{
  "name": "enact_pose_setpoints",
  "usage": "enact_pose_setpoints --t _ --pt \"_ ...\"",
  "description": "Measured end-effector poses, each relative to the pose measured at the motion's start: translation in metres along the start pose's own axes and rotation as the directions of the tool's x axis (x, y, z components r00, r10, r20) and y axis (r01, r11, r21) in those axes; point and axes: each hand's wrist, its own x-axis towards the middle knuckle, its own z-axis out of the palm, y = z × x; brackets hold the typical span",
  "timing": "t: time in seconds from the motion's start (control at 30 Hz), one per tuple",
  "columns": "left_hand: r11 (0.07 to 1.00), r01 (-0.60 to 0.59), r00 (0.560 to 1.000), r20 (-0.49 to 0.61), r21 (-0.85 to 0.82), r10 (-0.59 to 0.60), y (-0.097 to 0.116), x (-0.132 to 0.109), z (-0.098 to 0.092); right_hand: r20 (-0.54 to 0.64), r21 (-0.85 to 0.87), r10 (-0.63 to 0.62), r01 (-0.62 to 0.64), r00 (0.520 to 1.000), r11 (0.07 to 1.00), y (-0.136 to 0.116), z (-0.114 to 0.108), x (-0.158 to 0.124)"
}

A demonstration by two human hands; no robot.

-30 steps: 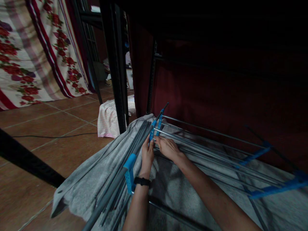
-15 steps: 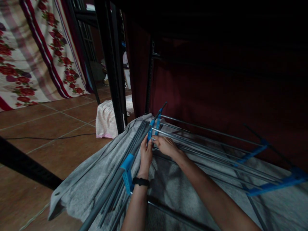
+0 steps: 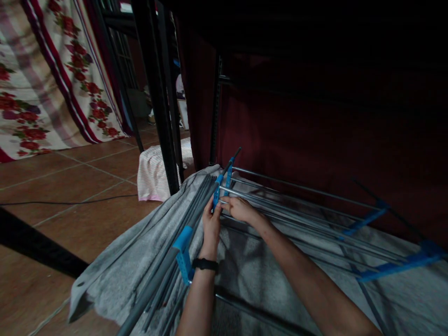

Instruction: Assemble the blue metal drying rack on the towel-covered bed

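A folding rack of grey metal rods (image 3: 297,212) with blue plastic brackets lies on a grey cloth (image 3: 115,270) on the floor. My left hand (image 3: 211,224) is closed round a blue bracket (image 3: 216,193) at the near end of the rods. A black band sits on that wrist. My right hand (image 3: 241,208) pinches the end of a rod just right of that bracket. A second blue bracket (image 3: 182,254) sits lower on a bundle of grey poles (image 3: 164,275) by my left forearm.
Black metal posts (image 3: 159,93) stand just behind the rack. A dark red fabric wall (image 3: 315,126) fills the right. A pink striped cloth (image 3: 152,172) lies by the posts. Floral fabric (image 3: 42,84) hangs at left over brown tiles (image 3: 70,186) with a thin cable.
Both hands stay at the blue bracket and rod end. The view has drifted slightly right and down, nothing was let go.
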Motion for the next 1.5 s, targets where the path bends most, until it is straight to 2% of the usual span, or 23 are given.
enact_pose_setpoints --t 0.33,0.5,0.8,1.0,1.13,1.33,1.5 --pt "0.999 -0.047 0.999 -0.002 0.020 0.047 0.003 -0.004 0.002 -0.056 -0.227 -0.033 0.019 0.998 0.974 -0.005 0.006 -0.009" --pt "0.992 -0.064 0.998 0.003 0.105 0.064 0.006 -0.005 0.000 -0.033 -0.264 -0.004 -0.005 0.999 0.965 -0.008 0.006 -0.008" --pt "0.937 -0.165 0.985 0.003 0.309 0.173 0.008 -0.006 -0.001 -0.031 -0.267 -0.001 -0.008 1.000 0.964 -0.009 0.005 -0.005" --pt "0.919 -0.198 0.978 0.008 0.341 0.208 0.012 -0.008 0.003 -0.020 -0.283 -0.003 -0.003 1.000 0.959 -0.010 0.005 -0.003" --pt "0.927 -0.194 0.979 -0.004 0.320 0.206 0.009 -0.009 0.008 -0.079 -0.323 -0.022 -0.005 0.997 0.946 -0.014 0.010 -0.009" --pt "0.943 -0.136 0.989 -0.018 0.303 0.148 0.008 -0.009 0.009 -0.304 -0.331 0.020 -0.126 0.952 0.935 -0.006 0.022 -0.032" --pt "0.931 -0.125 0.991 -0.002 0.343 0.133 0.012 -0.006 0.011 -0.317 -0.328 0.049 -0.158 0.947 0.931 0.009 0.022 -0.045"
